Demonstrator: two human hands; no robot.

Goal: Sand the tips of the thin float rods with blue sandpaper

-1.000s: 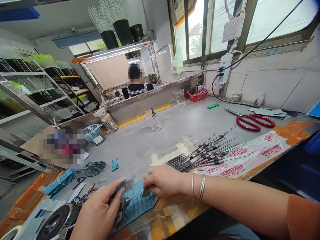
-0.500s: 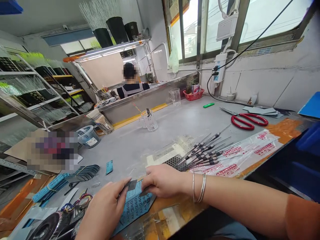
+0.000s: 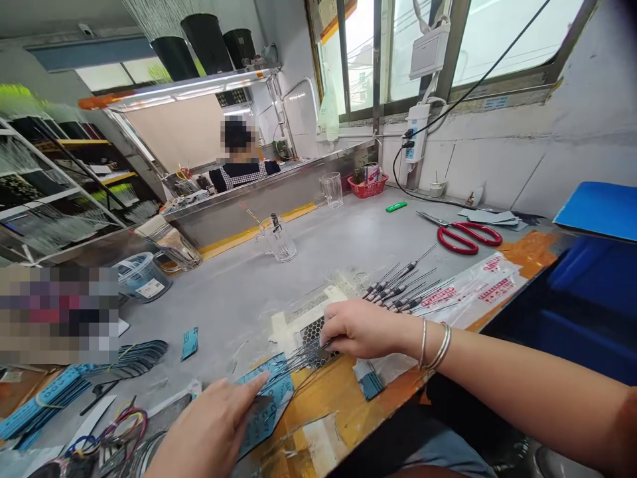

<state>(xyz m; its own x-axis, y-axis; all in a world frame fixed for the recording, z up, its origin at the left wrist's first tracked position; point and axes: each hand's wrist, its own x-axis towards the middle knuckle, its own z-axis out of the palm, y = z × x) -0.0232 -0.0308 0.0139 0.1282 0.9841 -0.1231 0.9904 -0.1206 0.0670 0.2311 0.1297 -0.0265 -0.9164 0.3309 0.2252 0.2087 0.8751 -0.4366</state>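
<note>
My right hand (image 3: 354,328) is closed, its fingertips pinching thin dark rods (image 3: 296,360) above the black honeycomb mesh (image 3: 312,331). What exactly lies under its thumb is partly hidden. The rods run left over a blue sandpaper sheet (image 3: 263,419) printed with lettering. My left hand (image 3: 206,418) rests on that sheet with its index finger stretched along the rod ends; its other fingers are mostly hidden. Past my right hand lie several slim fishing floats (image 3: 393,291) with dark and pale bodies. Near the table edge is a small piece of blue sandpaper (image 3: 369,381).
Red-handled scissors (image 3: 458,238), a green cutter (image 3: 396,207) and glass mugs (image 3: 284,247) stand or lie farther back. At left are stacked sandpaper strips (image 3: 44,405), a blue-lidded tub (image 3: 144,277) and tangled wires (image 3: 127,425). A person (image 3: 241,169) sits beyond the partition.
My right hand has moved right and up, now pinching thin rods. The dark strip between my hands is gone from there; a small sandpaper piece shows near the edge. The view has shifted.
</note>
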